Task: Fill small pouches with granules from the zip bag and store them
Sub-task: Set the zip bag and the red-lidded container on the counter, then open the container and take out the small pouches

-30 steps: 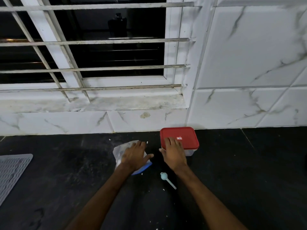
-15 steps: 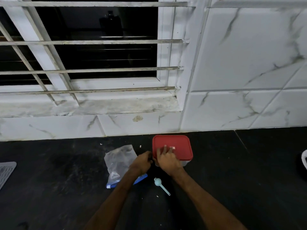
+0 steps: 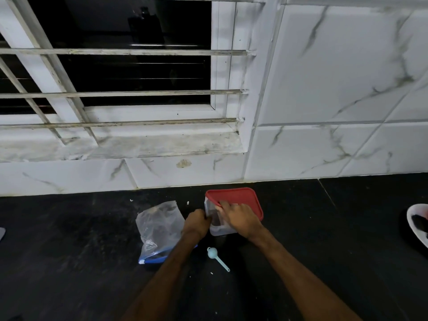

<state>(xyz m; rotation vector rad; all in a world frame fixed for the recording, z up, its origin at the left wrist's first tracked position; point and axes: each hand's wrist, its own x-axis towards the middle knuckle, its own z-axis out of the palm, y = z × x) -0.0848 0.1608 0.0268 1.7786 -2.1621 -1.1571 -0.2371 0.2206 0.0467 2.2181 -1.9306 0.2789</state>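
1. The box (image 3: 221,229), clear plastic with a red lid (image 3: 242,200), stands on the black counter (image 3: 324,262) at lower centre of the frame, close to the tiled wall (image 3: 335,89).
2. The right hand (image 3: 239,217) lies across the lid's near side. Its fingers are curled over the lid's left edge and grip it. That edge sits raised off the box, so the lid is tilted.
3. The left hand (image 3: 196,222) is curled tight against the box's left wall and holds it there. Its fingertips are hidden behind the knuckles.
4. Something dark shows through the box's wall; what it is cannot be told.
5. The zip bag (image 3: 157,225) lies flat on the counter just left of the left hand, apart from the box. Its blue zip end points toward the bottom of the frame and passes under the left forearm.
6. A pale blue scoop (image 3: 216,257) lies on the counter between the two forearms, below the box and not touching it.
7. A barred window (image 3: 115,72) fills the upper left.
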